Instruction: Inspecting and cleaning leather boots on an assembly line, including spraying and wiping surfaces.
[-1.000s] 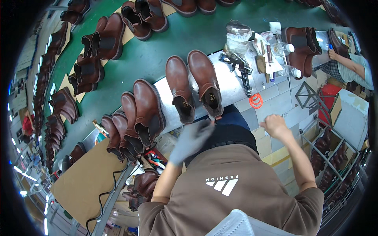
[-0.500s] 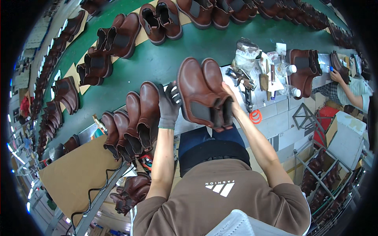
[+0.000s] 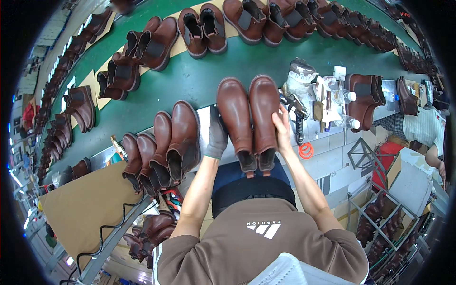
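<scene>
A pair of brown leather Chelsea boots is held up in front of me, toes pointing away and openings toward my body. The left boot (image 3: pixel 233 111) and the right boot (image 3: pixel 264 108) sit side by side. My left hand (image 3: pixel 217 137), in a dark grey glove, is closed against the outer side of the left boot, its fingers partly hidden. Bare, my right hand (image 3: pixel 282 129) grips the outer side of the right boot. Just left of my gloved hand stand more brown boots (image 3: pixel 184 128) on the table edge.
A green conveyor (image 3: pixel 199 76) carries rows of brown boots (image 3: pixel 202 28) across the far side. To the right lie a black spray gun (image 3: pixel 299 116), a red coiled hose (image 3: pixel 306 151), clear bottles (image 3: pixel 350 97) and more boots (image 3: pixel 365 99). A cardboard sheet (image 3: pixel 90 204) lies left; a co-worker (image 3: pixel 422 130) is at right.
The boots have turned from a tilted side view to toes straight away from me, side by side. My left hand has moved right and lower with them. The co-worker's hand has drawn back from the table.
</scene>
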Demonstrator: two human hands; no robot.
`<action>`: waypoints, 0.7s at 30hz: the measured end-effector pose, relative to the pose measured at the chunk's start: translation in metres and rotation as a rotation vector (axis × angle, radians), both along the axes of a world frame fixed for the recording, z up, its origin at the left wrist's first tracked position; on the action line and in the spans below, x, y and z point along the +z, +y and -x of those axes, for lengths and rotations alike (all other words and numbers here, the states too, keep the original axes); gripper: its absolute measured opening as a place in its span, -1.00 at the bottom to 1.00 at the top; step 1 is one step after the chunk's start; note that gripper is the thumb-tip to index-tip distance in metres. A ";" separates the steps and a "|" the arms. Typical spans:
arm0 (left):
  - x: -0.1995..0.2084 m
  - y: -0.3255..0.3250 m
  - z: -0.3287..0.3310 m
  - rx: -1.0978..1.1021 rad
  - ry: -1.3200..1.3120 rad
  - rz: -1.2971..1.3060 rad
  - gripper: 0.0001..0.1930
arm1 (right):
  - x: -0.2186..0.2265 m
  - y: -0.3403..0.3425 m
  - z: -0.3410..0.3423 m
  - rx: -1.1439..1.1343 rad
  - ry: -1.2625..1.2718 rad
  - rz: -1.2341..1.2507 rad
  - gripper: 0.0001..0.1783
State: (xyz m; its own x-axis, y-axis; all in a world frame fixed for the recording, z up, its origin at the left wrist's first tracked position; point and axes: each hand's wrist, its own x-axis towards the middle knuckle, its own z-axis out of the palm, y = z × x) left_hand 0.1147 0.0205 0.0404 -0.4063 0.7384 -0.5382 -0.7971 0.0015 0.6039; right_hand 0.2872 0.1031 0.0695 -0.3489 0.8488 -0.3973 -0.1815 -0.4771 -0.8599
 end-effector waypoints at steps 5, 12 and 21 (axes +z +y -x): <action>-0.026 0.015 0.007 -0.044 -0.287 -0.126 -0.52 | -0.014 0.007 -0.013 -0.018 -0.083 -0.159 -0.32; -0.194 0.024 0.035 -0.269 0.179 -0.413 -0.62 | -0.007 0.018 -0.011 0.256 -0.432 -0.384 -0.38; -0.187 0.051 0.044 -0.164 -0.031 -0.304 -0.67 | -0.064 0.051 -0.110 0.126 -0.439 -0.090 -0.69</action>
State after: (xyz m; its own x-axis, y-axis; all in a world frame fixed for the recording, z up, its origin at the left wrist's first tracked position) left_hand 0.0705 0.0713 -0.1465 -0.2560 0.9209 -0.2941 -0.8193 -0.0453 0.5716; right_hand 0.3969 0.1545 0.0056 -0.2662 0.8485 -0.4573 0.2635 -0.3923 -0.8813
